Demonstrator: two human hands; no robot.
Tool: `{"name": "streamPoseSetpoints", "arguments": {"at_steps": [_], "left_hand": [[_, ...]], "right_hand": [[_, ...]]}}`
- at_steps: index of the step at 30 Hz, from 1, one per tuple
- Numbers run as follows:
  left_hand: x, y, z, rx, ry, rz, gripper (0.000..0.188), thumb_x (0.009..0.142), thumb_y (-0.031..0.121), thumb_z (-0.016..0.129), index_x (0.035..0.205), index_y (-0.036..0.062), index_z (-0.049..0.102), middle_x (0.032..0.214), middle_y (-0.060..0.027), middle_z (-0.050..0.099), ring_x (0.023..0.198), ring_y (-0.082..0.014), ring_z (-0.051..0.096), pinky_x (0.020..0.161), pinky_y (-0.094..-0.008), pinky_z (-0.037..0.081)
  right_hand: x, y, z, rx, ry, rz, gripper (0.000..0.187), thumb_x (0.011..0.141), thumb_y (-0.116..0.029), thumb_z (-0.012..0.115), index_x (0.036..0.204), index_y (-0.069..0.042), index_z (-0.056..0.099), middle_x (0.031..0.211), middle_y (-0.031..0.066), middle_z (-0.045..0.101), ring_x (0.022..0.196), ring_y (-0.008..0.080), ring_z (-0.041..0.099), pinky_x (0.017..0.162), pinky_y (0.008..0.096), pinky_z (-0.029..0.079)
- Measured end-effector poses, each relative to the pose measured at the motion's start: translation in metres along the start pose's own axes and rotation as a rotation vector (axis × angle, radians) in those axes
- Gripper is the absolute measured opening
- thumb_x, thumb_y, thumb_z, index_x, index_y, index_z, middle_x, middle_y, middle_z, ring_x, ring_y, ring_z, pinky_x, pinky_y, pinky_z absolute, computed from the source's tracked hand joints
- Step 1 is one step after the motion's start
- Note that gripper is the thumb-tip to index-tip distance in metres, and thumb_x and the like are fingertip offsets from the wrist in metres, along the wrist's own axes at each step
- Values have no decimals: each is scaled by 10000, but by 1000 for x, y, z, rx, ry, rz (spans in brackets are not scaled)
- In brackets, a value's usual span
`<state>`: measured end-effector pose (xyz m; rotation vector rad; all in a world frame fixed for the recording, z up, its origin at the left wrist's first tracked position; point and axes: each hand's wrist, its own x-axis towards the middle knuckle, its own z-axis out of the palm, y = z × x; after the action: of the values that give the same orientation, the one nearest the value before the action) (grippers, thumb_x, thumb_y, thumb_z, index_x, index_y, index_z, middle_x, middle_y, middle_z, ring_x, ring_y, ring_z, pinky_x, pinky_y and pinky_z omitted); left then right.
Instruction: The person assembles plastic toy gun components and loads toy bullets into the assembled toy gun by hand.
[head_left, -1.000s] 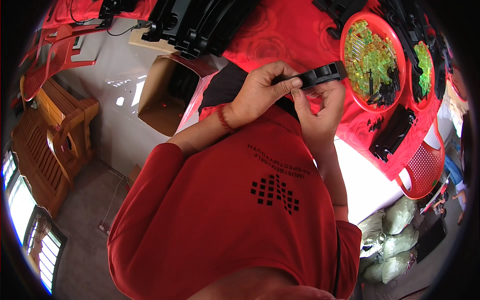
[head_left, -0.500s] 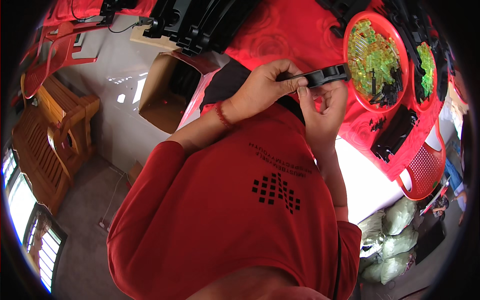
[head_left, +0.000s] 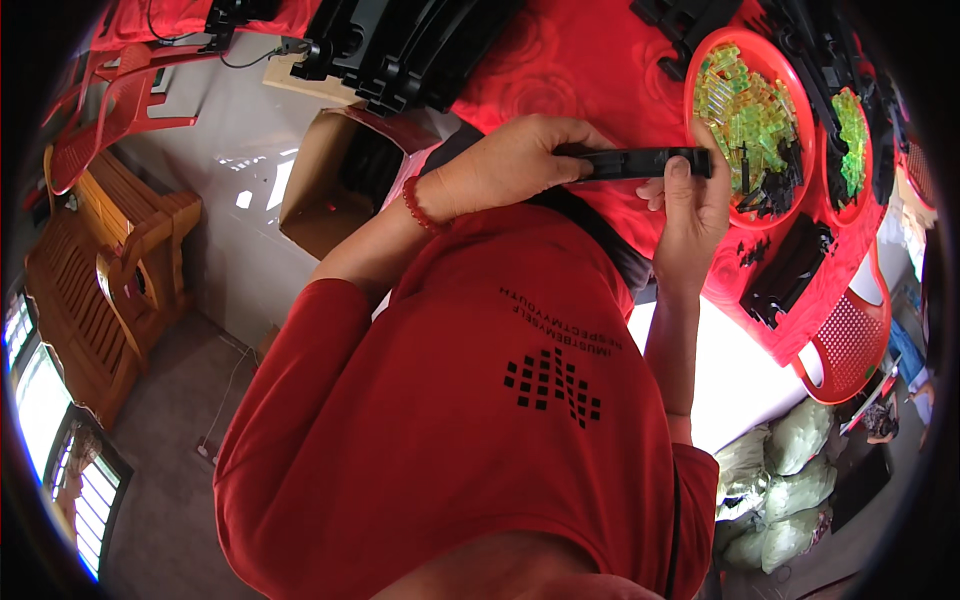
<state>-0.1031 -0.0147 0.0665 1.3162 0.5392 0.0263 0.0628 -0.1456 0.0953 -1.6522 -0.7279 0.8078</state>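
Between my two hands, over the near edge of the red-covered table [head_left: 560, 75], is a long black plastic part [head_left: 635, 163]. My left hand [head_left: 530, 155] pinches its left end between thumb and fingers. At the other end, my right hand [head_left: 695, 195] grips it, thumb on the near face and fingers behind. The part lies roughly level; its far side is hidden from me. Just beyond my right hand stands a red basin [head_left: 697, 100] of small yellow-green clear pieces [head_left: 740, 95], with small black pieces [head_left: 768, 188] at its near side.
A second red basin [head_left: 828, 190] with green pieces sits farther right. Stacked long black parts [head_left: 400, 50] lie at the back left, above an open cardboard box [head_left: 310, 200]. More black parts [head_left: 790, 270] rest by the right edge. A wooden bench [head_left: 100, 270] and red chairs [head_left: 850, 340] stand around.
My right hand has slid right and turned, now holding the part's far right end. My left hand has shifted slightly left, and the part is now more level.
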Motion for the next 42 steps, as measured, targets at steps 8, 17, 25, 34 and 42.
{"name": "streamPoseSetpoints", "arguments": {"at_steps": [8,17,25,34,42], "left_hand": [[-6,25,-8,332,413,446,588,913,178,708,1406,-16,451,1297,-127,577,1145,-197,590,981,-310,466],[-5,-1,29,-47,957,274,572,823,185,807,1203,-13,427,1129,-110,488,989,-180,502,893,-312,457],[0,5,36,-693,561,141,526,952,222,666,1321,-48,407,1229,-159,569,1165,-251,582,1006,-371,465],[30,14,44,-728,464,323,280,1021,206,524,1219,10,507,1166,-84,611,1060,-182,621,958,-364,491],[24,13,32,-181,512,290,299,1045,186,491,1255,-24,526,966,-17,571,876,-87,579,801,-255,480]], "right_hand": [[2,7,-7,112,96,-54,252,1024,-149,535,1212,18,508,819,71,625,672,119,629,631,247,512],[3,13,-10,251,281,-129,242,1028,-133,511,1212,18,465,861,113,647,676,146,651,637,276,530],[1,16,-4,343,310,-159,239,1037,-132,497,1210,29,466,900,141,648,747,203,682,675,309,548],[-24,35,21,-17,1,-146,327,928,42,591,1204,17,418,1103,182,601,966,211,661,825,324,556],[-8,17,2,-420,-169,-268,275,986,0,456,1256,39,497,1211,175,553,1033,218,613,864,327,497]]}}
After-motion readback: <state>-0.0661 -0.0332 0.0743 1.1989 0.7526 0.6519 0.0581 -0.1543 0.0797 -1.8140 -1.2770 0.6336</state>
